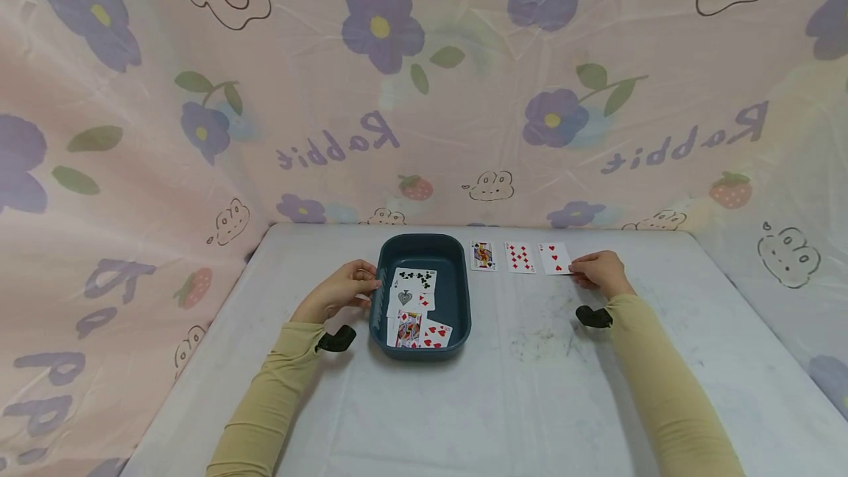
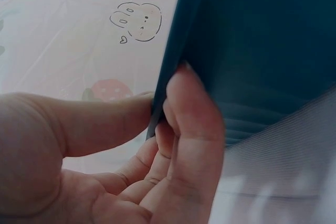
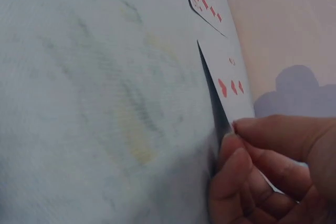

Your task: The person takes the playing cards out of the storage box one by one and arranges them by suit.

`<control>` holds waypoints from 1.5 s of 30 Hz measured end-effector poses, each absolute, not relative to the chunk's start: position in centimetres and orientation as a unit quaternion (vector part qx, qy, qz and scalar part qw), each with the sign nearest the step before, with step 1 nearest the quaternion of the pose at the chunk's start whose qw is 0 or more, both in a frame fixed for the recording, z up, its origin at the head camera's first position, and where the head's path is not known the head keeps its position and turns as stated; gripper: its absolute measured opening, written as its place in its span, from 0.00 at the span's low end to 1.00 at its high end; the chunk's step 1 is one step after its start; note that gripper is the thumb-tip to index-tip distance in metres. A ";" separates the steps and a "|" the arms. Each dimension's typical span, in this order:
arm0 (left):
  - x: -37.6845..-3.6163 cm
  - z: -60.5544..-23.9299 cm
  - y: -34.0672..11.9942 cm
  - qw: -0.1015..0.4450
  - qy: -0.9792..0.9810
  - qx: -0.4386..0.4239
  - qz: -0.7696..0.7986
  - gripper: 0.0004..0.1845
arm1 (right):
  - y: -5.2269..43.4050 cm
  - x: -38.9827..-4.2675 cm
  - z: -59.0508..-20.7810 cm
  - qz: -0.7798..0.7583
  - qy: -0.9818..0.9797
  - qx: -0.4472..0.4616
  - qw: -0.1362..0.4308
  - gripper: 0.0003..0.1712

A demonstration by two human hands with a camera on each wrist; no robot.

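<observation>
A dark blue tray [image 1: 457, 293] stands on the table and holds several face-up playing cards [image 1: 414, 308]. My left hand [image 1: 344, 287] grips the tray's left rim [image 2: 173, 56], thumb on one side and fingers on the other. To the right of the tray lie three cards in a row: a face card [image 1: 483, 256], a diamonds card [image 1: 520, 258] and a three of hearts [image 1: 553, 258]. My right hand [image 1: 598, 271] pinches the right edge of the three of hearts [image 3: 226, 77], which is slightly lifted off the table.
The table [image 1: 517, 389] is covered in a pale cloth with faint stains near its middle. Pink flowered sheeting [image 1: 424, 94] walls in the back and both sides. Black wrist mounts [image 1: 593, 316] sit on both sleeves.
</observation>
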State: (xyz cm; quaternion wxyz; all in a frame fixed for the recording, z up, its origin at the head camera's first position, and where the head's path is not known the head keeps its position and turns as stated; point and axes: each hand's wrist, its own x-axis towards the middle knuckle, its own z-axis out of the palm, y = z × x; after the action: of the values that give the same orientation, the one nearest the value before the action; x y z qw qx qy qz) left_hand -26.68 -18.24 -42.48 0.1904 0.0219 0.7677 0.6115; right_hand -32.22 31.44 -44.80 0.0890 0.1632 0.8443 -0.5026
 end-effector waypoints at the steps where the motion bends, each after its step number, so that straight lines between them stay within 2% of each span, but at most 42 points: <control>1: -26.7 -42.5 -18.3 0.190 0.767 0.021 0.612 0.18 | 31.4 -32.2 -44.8 -0.502 0.845 0.163 0.088 0.21; 12: -26.4 -42.5 -18.2 0.187 0.773 0.012 0.606 0.17 | 31.1 -32.1 -44.7 -0.499 0.844 0.172 0.092 0.20; 25: -26.3 -42.4 -18.1 0.189 0.772 0.007 0.607 0.17 | 31.1 -31.7 -44.4 -0.487 0.856 0.158 0.073 0.20; 32: -26.4 -42.1 -18.1 0.186 0.774 0.009 0.606 0.17 | 28.8 -32.1 -42.0 -0.491 0.867 0.063 0.049 0.22; 39: -26.6 -42.2 -18.1 0.187 0.771 0.010 0.608 0.17 | 23.4 -33.5 -38.0 -0.526 0.844 -0.066 0.081 0.22; 45: -26.5 -42.2 -18.0 0.188 0.774 0.002 0.605 0.17 | 17.4 -33.4 -35.3 -0.518 0.838 -0.139 0.104 0.19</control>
State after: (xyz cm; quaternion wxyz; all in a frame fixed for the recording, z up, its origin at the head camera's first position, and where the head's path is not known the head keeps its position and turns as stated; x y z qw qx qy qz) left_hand -26.52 -18.00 -42.16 0.1879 0.0025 0.7738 0.6049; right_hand -33.44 17.44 -35.25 0.1044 -0.1391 0.8377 -0.5177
